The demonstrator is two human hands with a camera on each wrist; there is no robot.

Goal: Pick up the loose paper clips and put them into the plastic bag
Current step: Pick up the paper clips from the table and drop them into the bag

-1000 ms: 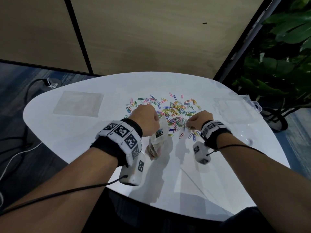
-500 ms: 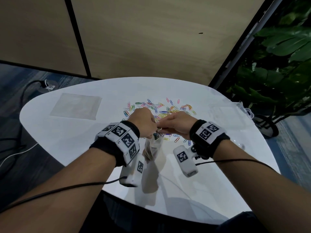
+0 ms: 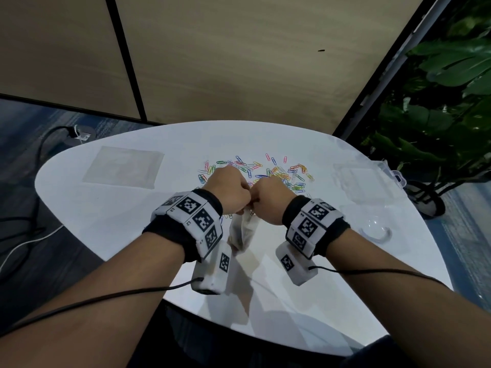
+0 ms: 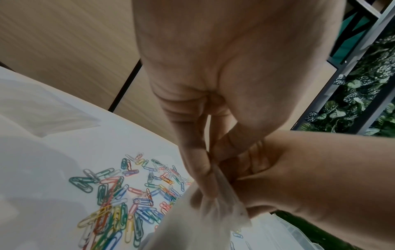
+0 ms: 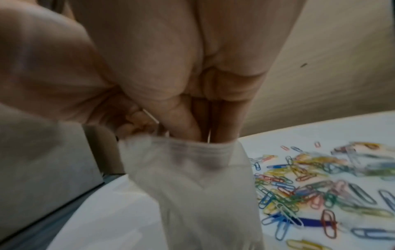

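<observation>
A small clear plastic bag (image 3: 243, 232) hangs over the white table (image 3: 106, 224), in front of a pile of coloured paper clips (image 3: 268, 172). My left hand (image 3: 239, 203) pinches the bag's rim (image 4: 215, 170) between thumb and fingers. My right hand (image 3: 259, 205) meets it at the bag's mouth. In the right wrist view its bunched fingers (image 5: 188, 128) dip into the open bag (image 5: 192, 182), with a thin sliver of paper clip (image 5: 208, 137) showing between them; the fingertips are hidden by the plastic. Loose clips (image 5: 310, 186) lie to the right of the bag, and clips (image 4: 119, 199) show left of it.
A flat stack of clear bags (image 3: 125, 167) lies at the table's far left. A clear plastic box (image 3: 364, 181) stands at the right edge, with a curved clear piece (image 3: 377, 232) nearer me. A potted plant (image 3: 438, 102) is beyond the table; cables (image 3: 39, 155) run on the floor.
My right hand left the clip pile and moved left to the bag's mouth, where its fingers now reach inside. The left hand has kept the bag raised.
</observation>
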